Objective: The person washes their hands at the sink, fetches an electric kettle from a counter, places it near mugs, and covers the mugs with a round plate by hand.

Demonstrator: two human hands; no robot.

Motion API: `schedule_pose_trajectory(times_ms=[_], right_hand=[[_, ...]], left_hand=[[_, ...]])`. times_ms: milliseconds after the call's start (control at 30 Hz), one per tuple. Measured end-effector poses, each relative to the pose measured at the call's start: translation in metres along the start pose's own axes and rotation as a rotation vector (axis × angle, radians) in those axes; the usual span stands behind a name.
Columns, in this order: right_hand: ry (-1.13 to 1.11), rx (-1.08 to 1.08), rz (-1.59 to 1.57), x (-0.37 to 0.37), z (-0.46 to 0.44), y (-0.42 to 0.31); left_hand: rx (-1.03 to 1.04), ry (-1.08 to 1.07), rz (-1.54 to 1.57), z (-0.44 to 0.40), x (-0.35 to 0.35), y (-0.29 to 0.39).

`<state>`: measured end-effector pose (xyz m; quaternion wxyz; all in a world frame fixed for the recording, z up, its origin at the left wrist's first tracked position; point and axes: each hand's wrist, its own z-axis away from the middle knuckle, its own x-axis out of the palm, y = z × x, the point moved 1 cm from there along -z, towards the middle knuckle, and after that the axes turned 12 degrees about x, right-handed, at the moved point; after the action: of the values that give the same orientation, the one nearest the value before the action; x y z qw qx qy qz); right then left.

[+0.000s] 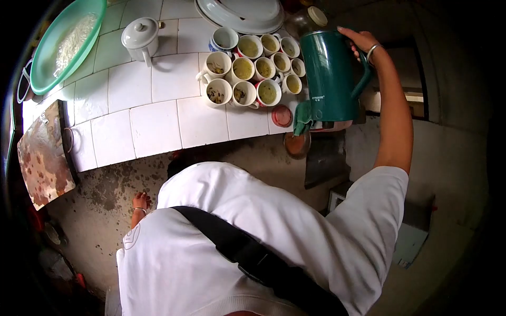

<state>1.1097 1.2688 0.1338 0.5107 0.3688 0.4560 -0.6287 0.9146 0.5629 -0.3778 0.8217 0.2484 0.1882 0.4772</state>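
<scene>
At the upper right, my right hand is closed around the top of the handle of a dark green thermos jug, the thumb lying over its top edge. The jug stands upright beside a cluster of mugs. Nearest to it is a mug of yellow-green liquid. Several other mugs also hold yellowish liquid, and one mug at the near left shows dark leaves with little or no liquid. My left hand hangs low by my side, away from the counter, its fingers loosely apart and nothing visible in it.
A white lidded cup stands on the tiled counter. Farther left is a green basin with white strands. A large white lidded dish is at the back. A red lid and green cloth lie near the jug.
</scene>
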Motion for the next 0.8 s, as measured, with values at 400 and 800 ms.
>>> schedule_pose_trajectory(times_ms=[400, 800], right_hand=[[-0.044, 0.028, 0.108, -0.004, -0.018, -0.005], [0.114, -0.015, -0.228, -0.024, 0.044, 0.044]], left_hand=[[-0.003, -0.036, -0.011, -0.012, 0.01, 0.007], [0.043, -0.074, -0.069, -0.034, 0.002, 0.004]])
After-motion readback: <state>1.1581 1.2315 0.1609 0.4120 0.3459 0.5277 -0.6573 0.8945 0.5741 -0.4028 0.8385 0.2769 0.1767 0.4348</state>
